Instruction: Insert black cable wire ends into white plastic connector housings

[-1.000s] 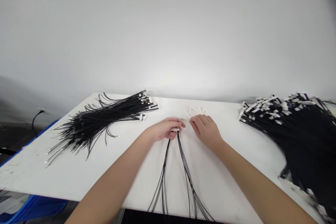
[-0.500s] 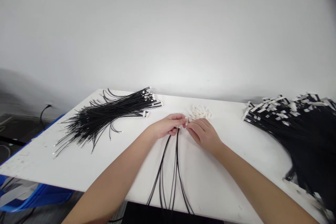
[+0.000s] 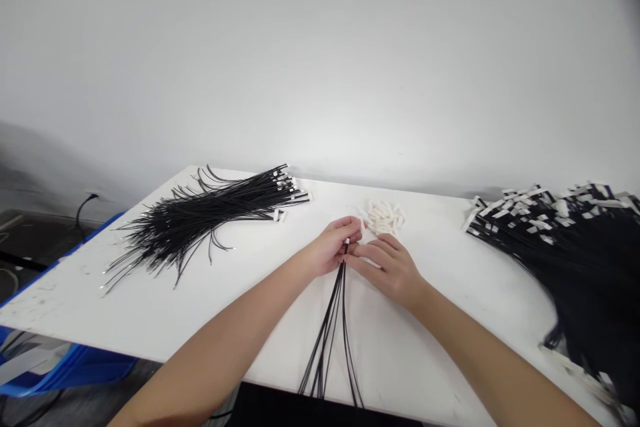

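Several thin black wires [image 3: 333, 320] hang from my hands toward the table's front edge, gathered at their upper end. A small white connector [image 3: 347, 241] tops them. My left hand [image 3: 336, 245] is closed around this connector end, its fingers curled; a whitish piece shows by its fingertips, too small to make out. My right hand [image 3: 389, 268] pinches the wires just below the connector with thumb and forefinger. Just beyond both hands lies a pile of loose white connector housings [image 3: 384, 217].
On the left of the white table [image 3: 415, 353] lies a bundle of black wires [image 3: 200, 217] with white ends. A larger heap of black wires [image 3: 590, 267] with white connectors fills the right side. A blue bin [image 3: 85, 370] stands below the left edge.
The wires, spread in two groups before, are now drawn together. My right fingertips have moved down and left onto them, and my left hand has turned and shifted slightly right.
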### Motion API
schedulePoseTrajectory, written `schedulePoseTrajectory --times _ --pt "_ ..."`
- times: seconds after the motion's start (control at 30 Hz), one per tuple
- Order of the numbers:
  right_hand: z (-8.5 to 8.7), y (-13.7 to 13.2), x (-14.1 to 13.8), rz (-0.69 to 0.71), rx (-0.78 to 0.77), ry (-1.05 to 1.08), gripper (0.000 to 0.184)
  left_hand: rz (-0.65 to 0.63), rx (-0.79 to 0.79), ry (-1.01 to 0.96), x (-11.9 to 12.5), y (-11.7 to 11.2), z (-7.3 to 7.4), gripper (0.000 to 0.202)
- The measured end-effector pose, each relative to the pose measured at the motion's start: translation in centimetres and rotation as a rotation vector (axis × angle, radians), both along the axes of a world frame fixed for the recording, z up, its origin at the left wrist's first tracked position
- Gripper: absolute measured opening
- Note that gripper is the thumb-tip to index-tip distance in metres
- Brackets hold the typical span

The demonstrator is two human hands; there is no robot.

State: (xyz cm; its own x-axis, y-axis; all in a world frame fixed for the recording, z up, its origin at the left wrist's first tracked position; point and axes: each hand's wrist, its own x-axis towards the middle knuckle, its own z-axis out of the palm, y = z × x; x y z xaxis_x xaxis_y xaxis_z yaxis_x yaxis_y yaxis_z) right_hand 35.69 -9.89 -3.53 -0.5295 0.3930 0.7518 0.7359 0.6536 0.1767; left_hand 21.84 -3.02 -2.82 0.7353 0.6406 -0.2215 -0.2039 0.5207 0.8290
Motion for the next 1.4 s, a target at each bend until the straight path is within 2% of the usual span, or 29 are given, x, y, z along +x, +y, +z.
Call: schedulePoseTrajectory --times 0.5,0.73,1.03,1.23,1.33,1.4 --pt "0.6 0.1 0.2 0.099 0.07 0.033 0.02 -0.025 -0.026 0.01 0.4 -0.5 -0.2 0.028" --pt "0.3 0.2 0.3 0.135 0.047 0.086 0.02 -0.027 -0.018 0.033 0.4 -0.5 -0.2 0.031" --pt "0.1 0.4 0.6 0.152 -0.052 0.149 0.021 -0.019 -0.018 0.096 0.3 -0.2 0.0 0.036" --pt "-0.7 0.4 1.1 0.163 -0.138 0.181 0.025 -0.013 0.017 0.119 0.1 -0.2 0.2 0.039" --pt "-0.9 0.1 0.8 0.182 -0.242 0.299 0.021 -0.049 0.011 0.137 0.1 -0.2 0.3 0.039" --pt "-1.0 -0.2 0.5 0.172 -0.361 0.462 0.017 -0.054 0.012 0.151 0.1 -0.2 0.3 0.039"
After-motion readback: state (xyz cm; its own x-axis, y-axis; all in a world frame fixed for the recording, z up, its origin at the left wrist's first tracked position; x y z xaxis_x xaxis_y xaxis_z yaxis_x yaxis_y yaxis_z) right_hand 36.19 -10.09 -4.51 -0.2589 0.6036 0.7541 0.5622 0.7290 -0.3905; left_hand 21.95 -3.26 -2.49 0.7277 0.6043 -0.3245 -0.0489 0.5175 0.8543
